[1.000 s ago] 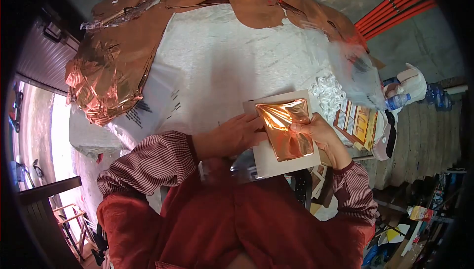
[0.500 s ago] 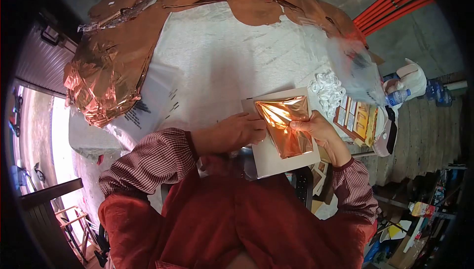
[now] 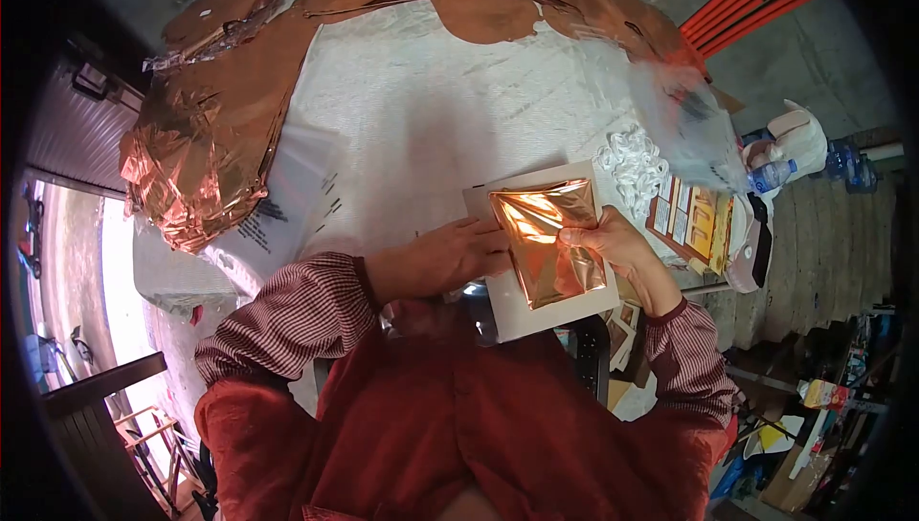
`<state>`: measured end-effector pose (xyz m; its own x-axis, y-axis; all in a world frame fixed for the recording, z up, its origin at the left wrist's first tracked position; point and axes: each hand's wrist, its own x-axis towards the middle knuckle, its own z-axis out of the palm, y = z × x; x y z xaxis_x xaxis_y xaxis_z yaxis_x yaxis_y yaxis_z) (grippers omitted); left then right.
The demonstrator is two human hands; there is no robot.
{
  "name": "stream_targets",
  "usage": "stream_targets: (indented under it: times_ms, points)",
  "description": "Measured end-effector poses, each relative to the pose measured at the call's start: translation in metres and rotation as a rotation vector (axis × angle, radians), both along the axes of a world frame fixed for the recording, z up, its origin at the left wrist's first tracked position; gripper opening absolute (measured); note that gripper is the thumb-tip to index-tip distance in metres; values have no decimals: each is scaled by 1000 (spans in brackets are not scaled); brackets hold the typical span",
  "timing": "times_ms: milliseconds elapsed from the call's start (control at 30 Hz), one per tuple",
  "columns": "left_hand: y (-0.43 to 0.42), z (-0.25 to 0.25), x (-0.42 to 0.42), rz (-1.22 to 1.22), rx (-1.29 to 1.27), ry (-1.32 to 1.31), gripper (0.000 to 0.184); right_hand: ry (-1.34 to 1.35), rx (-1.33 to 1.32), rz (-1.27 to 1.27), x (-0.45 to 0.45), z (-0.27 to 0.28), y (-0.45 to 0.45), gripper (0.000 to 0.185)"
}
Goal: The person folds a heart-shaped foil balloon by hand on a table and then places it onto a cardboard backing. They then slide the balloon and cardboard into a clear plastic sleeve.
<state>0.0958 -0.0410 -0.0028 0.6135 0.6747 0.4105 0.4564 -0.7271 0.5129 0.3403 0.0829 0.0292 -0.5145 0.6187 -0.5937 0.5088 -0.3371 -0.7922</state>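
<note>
A folded sheet of shiny copper-coloured foil [image 3: 550, 267] lies on a pale grey card [image 3: 541, 320] above my lap. My right hand [image 3: 615, 243] grips both at their right side, thumb pressed on the foil and fingers behind the card. My left hand [image 3: 450, 258] is closed at the card's left edge, its fingertips by the foil; its thumb is hidden. Beneath the card and left hand, some clear plastic [image 3: 474, 310] shows in part.
Copper foil sheets [image 3: 215, 119] lie along the left and far table edges. Clear printed bags [image 3: 297, 191] are on the left. White ribbon loops [image 3: 632, 172], clear plastic [image 3: 680, 129] and a yellow-brown box [image 3: 689, 224] lie right. Red poles [image 3: 756, 0] stand beyond.
The foil on the card has spread a little flatter toward its lower right. Both hands keep nearly the same place and hold.
</note>
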Motion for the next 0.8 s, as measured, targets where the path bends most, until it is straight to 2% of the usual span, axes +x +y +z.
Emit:
stream_targets:
  times_ms: [133,233,500,633,700,733,800]
  points:
    - [-2,-12,-4,-48,1,-15,19,38,14,-23,-3,3,-3,22]
    - [-6,-1,-4,-66,-74,52,20,38,-16,-13,-3,6,-3,22]
    - [-5,7,4,11,3,54,32,65,-31,-55,-2,-1,-4,22]
    - [-7,2,1,16,-38,113,31,18,0,11,-3,6,-2,20]
    - [-7,0,1,35,-60,77,20,45,8,-13,-4,1,-4,19]
    - [-9,2,1,35,-59,79,20,71,16,-40,-4,-1,-5,19]
    - [-13,6,2,129,-258,-58,19,44,40,-32,-4,0,-3,20]
